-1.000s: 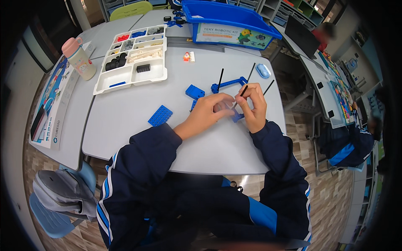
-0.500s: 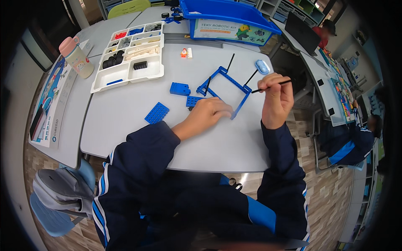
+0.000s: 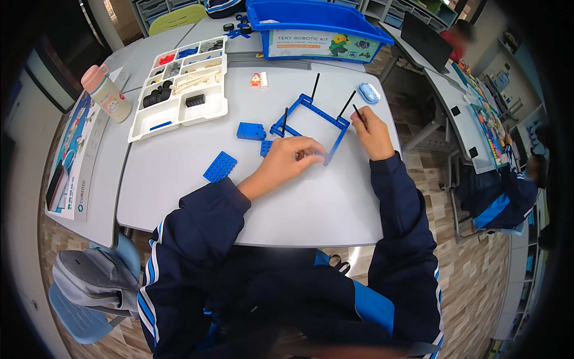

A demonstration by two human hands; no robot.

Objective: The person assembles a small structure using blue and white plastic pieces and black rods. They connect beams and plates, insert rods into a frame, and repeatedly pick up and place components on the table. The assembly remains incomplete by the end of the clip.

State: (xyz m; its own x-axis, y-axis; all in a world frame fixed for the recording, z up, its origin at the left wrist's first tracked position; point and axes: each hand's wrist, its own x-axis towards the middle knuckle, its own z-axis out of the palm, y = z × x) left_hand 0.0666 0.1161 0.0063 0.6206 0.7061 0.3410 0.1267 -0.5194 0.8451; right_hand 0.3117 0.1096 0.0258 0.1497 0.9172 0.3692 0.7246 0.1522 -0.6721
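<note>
A blue frame of studless beams [image 3: 324,114] lies on the table, with three black axles standing up from its corners. My left hand [image 3: 284,166] is closed at the frame's near corner, thumb and fingers pinching the beam end there. In my right hand [image 3: 373,134], just right of the frame, a black axle [image 3: 357,111] is pinched and tilted. Left of the frame sit a blue brick [image 3: 250,131] and a studded blue plate [image 3: 220,166]. Another blue piece [image 3: 265,148] is partly covered by my left hand.
A white sorting tray [image 3: 206,114] with small parts lies at the left, beside a pink-lidded bottle [image 3: 111,99]. At the back stand a blue bin [image 3: 359,25] and a small orange-and-white figure [image 3: 255,80]. A light-blue case [image 3: 369,93] sits near the right edge. Other people sit at the right.
My right hand has come down and left with the axle, closer to the frame's right corner. The left hand stays at the near corner, its fingers turned slightly. The whole view has shifted a little.
</note>
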